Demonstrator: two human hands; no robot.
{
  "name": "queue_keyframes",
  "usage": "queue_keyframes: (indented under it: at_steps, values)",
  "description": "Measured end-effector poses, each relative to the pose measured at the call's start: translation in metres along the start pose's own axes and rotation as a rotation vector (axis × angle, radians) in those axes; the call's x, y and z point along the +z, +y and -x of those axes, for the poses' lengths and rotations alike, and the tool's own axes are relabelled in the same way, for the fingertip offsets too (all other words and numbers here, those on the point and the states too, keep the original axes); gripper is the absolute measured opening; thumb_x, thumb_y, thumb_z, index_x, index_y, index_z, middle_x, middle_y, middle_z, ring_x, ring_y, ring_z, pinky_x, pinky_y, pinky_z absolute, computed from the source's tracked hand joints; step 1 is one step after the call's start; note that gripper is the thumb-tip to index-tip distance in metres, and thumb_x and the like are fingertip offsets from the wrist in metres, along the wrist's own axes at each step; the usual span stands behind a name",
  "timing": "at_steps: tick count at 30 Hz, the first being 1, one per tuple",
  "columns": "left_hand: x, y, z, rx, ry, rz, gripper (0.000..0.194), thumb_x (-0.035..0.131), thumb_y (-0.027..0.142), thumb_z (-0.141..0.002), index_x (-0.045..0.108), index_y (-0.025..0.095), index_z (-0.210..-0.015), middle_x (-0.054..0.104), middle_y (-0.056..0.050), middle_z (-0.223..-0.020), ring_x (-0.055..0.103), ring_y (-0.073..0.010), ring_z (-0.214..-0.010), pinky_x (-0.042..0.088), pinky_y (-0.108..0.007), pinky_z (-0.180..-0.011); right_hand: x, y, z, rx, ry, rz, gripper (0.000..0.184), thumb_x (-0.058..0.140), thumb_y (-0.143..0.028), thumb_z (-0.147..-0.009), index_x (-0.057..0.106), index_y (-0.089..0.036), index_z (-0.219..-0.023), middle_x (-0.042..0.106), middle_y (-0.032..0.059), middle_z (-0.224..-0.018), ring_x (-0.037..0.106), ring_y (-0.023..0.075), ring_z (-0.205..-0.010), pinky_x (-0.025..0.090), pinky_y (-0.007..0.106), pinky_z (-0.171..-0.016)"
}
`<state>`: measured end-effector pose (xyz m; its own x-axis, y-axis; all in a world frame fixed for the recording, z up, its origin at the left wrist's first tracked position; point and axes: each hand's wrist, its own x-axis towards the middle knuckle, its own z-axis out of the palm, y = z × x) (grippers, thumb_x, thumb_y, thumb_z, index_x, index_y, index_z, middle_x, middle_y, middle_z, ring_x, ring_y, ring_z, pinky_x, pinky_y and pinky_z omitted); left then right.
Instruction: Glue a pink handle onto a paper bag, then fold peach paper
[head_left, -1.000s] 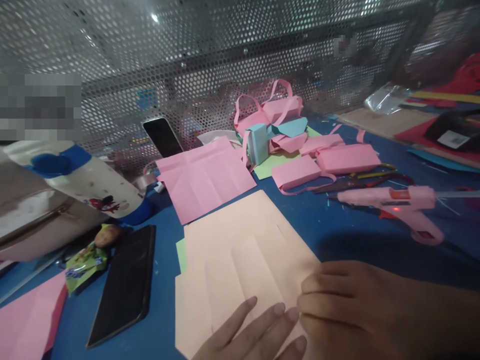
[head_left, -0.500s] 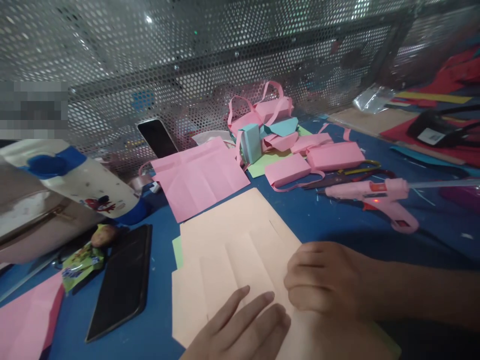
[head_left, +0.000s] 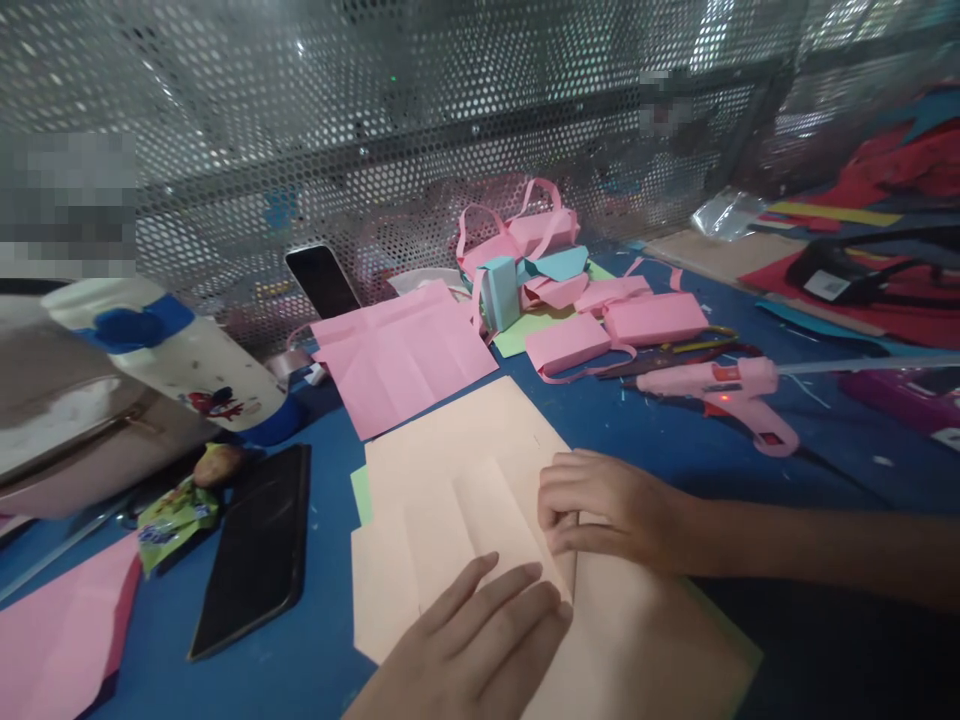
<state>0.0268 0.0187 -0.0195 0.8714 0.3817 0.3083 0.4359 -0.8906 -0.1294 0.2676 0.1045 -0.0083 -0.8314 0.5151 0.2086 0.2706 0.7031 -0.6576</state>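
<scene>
A creased sheet of peach paper (head_left: 442, 460) lies in front of me on top of other peach paper, with green edges sticking out below. My left hand (head_left: 476, 640) rests flat on it, fingers stretched out over the creases. At the sheet's right side my right hand (head_left: 622, 510) has its fingers curled over the edge, gripping it where a fold stands up slightly. Just behind is a pink sheet (head_left: 409, 355) with similar fold lines.
Several small pink paper boxes (head_left: 652, 318) stand behind, near a pink glue gun (head_left: 712, 385) with its red light on. To the left are a black tablet-like slab (head_left: 255, 550), a snack wrapper (head_left: 176, 520) and a bottle (head_left: 187, 360). A phone (head_left: 322, 280) leans against the perforated metal panel (head_left: 420, 140).
My right hand has shifted left and slightly away from me along the sheet's right edge, where a raised fold now shows. My left hand stays spread on the paper. The view has turned slightly.
</scene>
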Motion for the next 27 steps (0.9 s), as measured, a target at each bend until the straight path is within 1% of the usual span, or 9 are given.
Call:
queue_keyframes:
  at_steps: [3, 6, 9, 12, 14, 17, 20, 23, 27]
  values:
    - [0.006, 0.001, 0.003, -0.029, 0.034, 0.031, 0.039, 0.032, 0.026, -0.104, 0.055, 0.015, -0.133, 0.062, -0.006, -0.125, 0.045, -0.0187, -0.132, 0.018, -0.039, -0.12, 0.004, -0.002, -0.005, -0.011, -0.016, 0.094, 0.023, 0.054, -0.032, -0.098, 0.054, -0.018, -0.081, 0.055, -0.0018, -0.079, 0.047, 0.0142, -0.078, 0.033, 0.028, -0.076]
    - [0.004, 0.001, 0.002, -0.022, 0.042, 0.03, 0.039, 0.03, 0.023, -0.104, 0.058, 0.015, -0.13, 0.064, -0.004, -0.122, 0.048, -0.0179, -0.128, 0.02, -0.038, -0.12, 0.006, -0.006, -0.006, -0.005, -0.029, 0.19, 0.021, 0.05, -0.029, -0.099, 0.053, -0.018, -0.081, 0.054, -0.0003, -0.08, 0.045, 0.0158, -0.078, 0.031, 0.03, -0.073]
    - [-0.004, -0.001, -0.001, 0.004, 0.013, -0.001, 0.04, 0.028, 0.021, -0.104, 0.058, 0.015, -0.13, 0.066, -0.001, -0.12, 0.052, -0.0183, -0.125, 0.026, -0.038, -0.118, 0.007, -0.008, -0.005, -0.004, -0.022, 0.268, 0.019, 0.047, -0.026, -0.098, 0.052, -0.018, -0.082, 0.053, 0.0007, -0.082, 0.044, 0.0168, -0.078, 0.029, 0.031, -0.071]
    - [-0.01, -0.001, -0.004, 0.03, -0.048, -0.035, 0.042, 0.026, 0.024, -0.105, 0.056, 0.015, -0.132, 0.067, -0.001, -0.121, 0.053, -0.0191, -0.124, 0.029, -0.04, -0.116, 0.009, -0.009, -0.005, -0.016, -0.012, 0.323, 0.017, 0.047, -0.024, -0.097, 0.05, -0.018, -0.082, 0.052, 0.0006, -0.082, 0.043, 0.017, -0.077, 0.028, 0.03, -0.069]
    - [-0.011, -0.001, -0.004, 0.038, -0.062, -0.05, 0.043, 0.026, 0.029, -0.105, 0.055, 0.014, -0.133, 0.067, -0.001, -0.122, 0.053, -0.0189, -0.124, 0.025, -0.041, -0.117, 0.01, -0.008, -0.005, -0.023, -0.003, 0.344, 0.016, 0.048, -0.023, -0.096, 0.049, -0.019, -0.081, 0.052, 0.0004, -0.081, 0.043, 0.0169, -0.077, 0.028, 0.03, -0.068]
    - [-0.009, -0.001, -0.003, 0.033, -0.061, -0.057, 0.047, 0.027, 0.036, -0.104, 0.053, 0.012, -0.135, 0.066, -0.002, -0.124, 0.051, -0.0184, -0.126, 0.017, -0.041, -0.12, 0.012, -0.007, -0.005, -0.027, 0.008, 0.363, 0.015, 0.049, -0.022, -0.095, 0.049, -0.019, -0.081, 0.052, 0.0004, -0.082, 0.044, 0.0169, -0.077, 0.028, 0.03, -0.068]
    - [-0.008, -0.001, -0.003, 0.023, -0.053, -0.06, 0.051, 0.027, 0.04, -0.103, 0.049, 0.01, -0.138, 0.067, -0.005, -0.119, 0.051, -0.0178, -0.126, 0.014, -0.04, -0.121, 0.013, -0.006, -0.004, -0.031, 0.017, 0.383, 0.014, 0.049, -0.023, -0.095, 0.048, -0.019, -0.082, 0.053, 0.0002, -0.083, 0.043, 0.0172, -0.078, 0.027, 0.03, -0.068]
    - [-0.006, 0.0, -0.004, 0.024, -0.036, -0.066, 0.044, 0.027, 0.03, -0.105, 0.05, 0.012, -0.137, 0.068, -0.003, -0.113, 0.054, -0.016, -0.122, 0.012, -0.041, -0.121, 0.014, -0.006, -0.003, -0.034, 0.022, 0.407, 0.013, 0.049, -0.023, -0.095, 0.048, -0.02, -0.083, 0.053, 0.0001, -0.084, 0.043, 0.0175, -0.078, 0.027, 0.031, -0.068]
    - [-0.004, 0.001, -0.005, 0.02, -0.016, -0.073, 0.04, 0.027, 0.016, -0.104, 0.054, 0.014, -0.134, 0.069, 0.001, -0.112, 0.057, -0.0153, -0.12, 0.006, -0.042, -0.121, 0.015, -0.007, -0.003, -0.039, 0.03, 0.439, 0.014, 0.048, -0.023, -0.096, 0.047, -0.02, -0.082, 0.053, 0.0, -0.083, 0.043, 0.0176, -0.078, 0.027, 0.031, -0.067]
